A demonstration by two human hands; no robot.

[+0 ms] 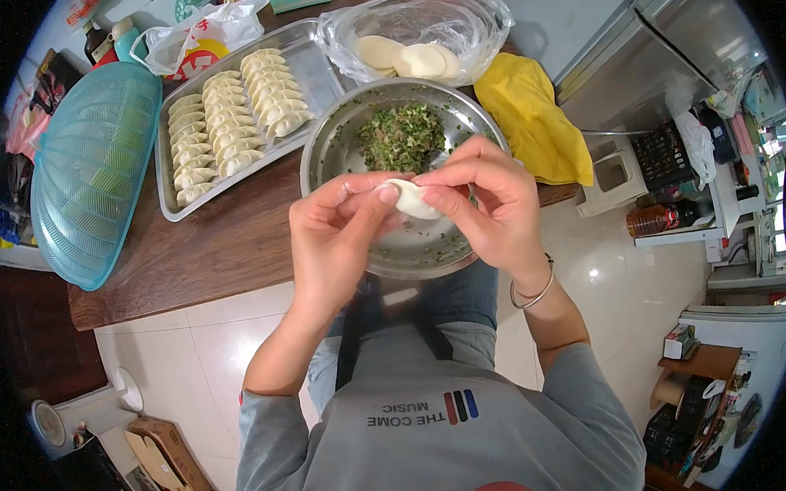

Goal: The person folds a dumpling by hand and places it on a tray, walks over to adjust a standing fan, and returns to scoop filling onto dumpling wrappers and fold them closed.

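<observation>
Between my two hands is a white dumpling point(416, 201), folded over and pinched along its upper edge. My left hand point(344, 221) grips its left end with thumb and fingers, and my right hand point(479, 198) pinches its right end. Both hands are above a steel bowl point(319, 152) at the table's front edge. A mound of chopped green and brown filling point(401, 135) lies in the bowl, with bits stuck to the wall. Left of the bowl, a metal tray point(319, 69) carries rows of finished dumplings point(229, 117). Any filling inside the held dumpling is hidden.
Behind the bowl, a clear plastic bag point(480, 18) holds round wrappers point(420, 60). A yellow cloth point(532, 116) lies right of the bowl. A blue mesh food cover point(96, 171) leans at the left of the wooden table point(226, 244). A white plastic bag point(225, 25) stands behind the tray.
</observation>
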